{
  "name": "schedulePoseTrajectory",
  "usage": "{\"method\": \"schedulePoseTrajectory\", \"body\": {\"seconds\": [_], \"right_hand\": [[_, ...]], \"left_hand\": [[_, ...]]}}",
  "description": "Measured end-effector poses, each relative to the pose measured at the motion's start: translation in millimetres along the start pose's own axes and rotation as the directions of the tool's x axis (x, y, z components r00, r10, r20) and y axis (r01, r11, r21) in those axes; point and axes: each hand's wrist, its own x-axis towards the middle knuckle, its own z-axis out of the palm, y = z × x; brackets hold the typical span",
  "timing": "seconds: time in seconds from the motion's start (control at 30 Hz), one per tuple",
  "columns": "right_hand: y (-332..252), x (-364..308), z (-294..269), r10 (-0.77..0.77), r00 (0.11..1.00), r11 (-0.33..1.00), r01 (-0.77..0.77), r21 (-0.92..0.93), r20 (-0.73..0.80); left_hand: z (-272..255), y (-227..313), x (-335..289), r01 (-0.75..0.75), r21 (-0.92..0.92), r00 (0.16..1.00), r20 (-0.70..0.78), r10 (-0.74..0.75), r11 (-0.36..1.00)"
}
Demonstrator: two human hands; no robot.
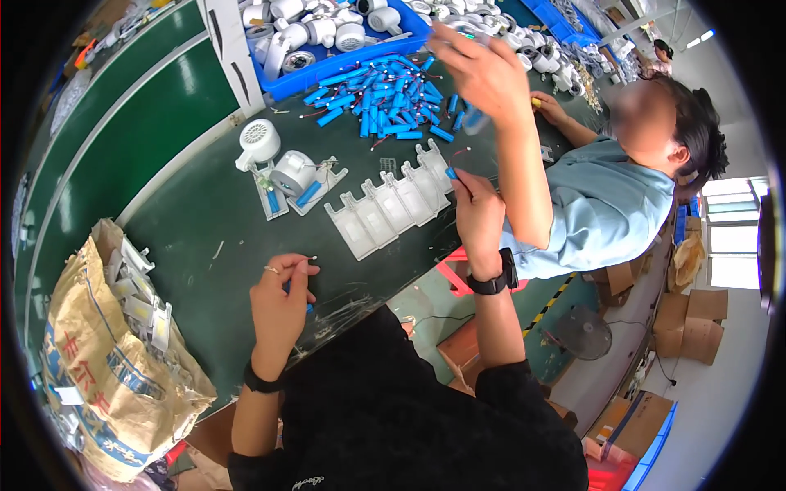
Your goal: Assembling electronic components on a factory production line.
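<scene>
My left hand [280, 301] is closed around a small blue cylindrical battery, mostly hidden by the fingers, above the near table edge. A short lead with a white tip shows at its fingertips. Farther right, my right hand [481, 214] pinches another blue battery [451, 173], beside a row of white plastic shells [393, 209] lying side by side. Past the shells lies a heap of blue batteries [393, 94] with thin red and dark wires. Two white fan units [260, 141], with blue batteries in their opened handles, rest left of the row.
A co-worker in a light blue shirt [589, 209] sits at the right, one blurred hand [490, 78] raised over the table. At the back is a blue bin [344, 59] of white fan parts. A paper sack [123, 360] with white parts stands at the left.
</scene>
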Motion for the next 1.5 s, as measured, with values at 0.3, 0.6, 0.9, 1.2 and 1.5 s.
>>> {"method": "schedulePoseTrajectory", "body": {"seconds": [0.3,0.6,0.9,1.2,1.5], "right_hand": [[20.1,8.4,42.7,0.005,0.984,1.000,-0.003,0.014,-0.176],[12.3,11.5,46.9,-0.006,0.998,0.986,-0.005,-0.169,-0.063],[-16.0,7.6,19.1,-0.203,0.970,0.954,0.166,-0.250,-0.133],[-175.5,-96.8,-40.9,-0.168,0.932,0.839,-0.035,0.543,0.320],[-148.9,-84.8,-7.7,-0.050,0.768,0.481,-0.541,0.689,0.638]], "left_hand": [[-28.0,-37.7,17.8,0.129,-0.107,0.991,0.059,-0.123,0.986],[-40.5,-34.0,30.7,0.354,-0.163,0.927,0.191,-0.322,0.921],[-19.4,19.3,4.5,0.365,-0.546,0.930,0.240,-0.277,0.754],[31.0,36.8,-5.1,0.271,-0.867,0.962,0.227,-0.153,0.418],[35.2,26.4,-1.0,0.126,-0.825,0.988,0.157,0.009,0.551]]}}
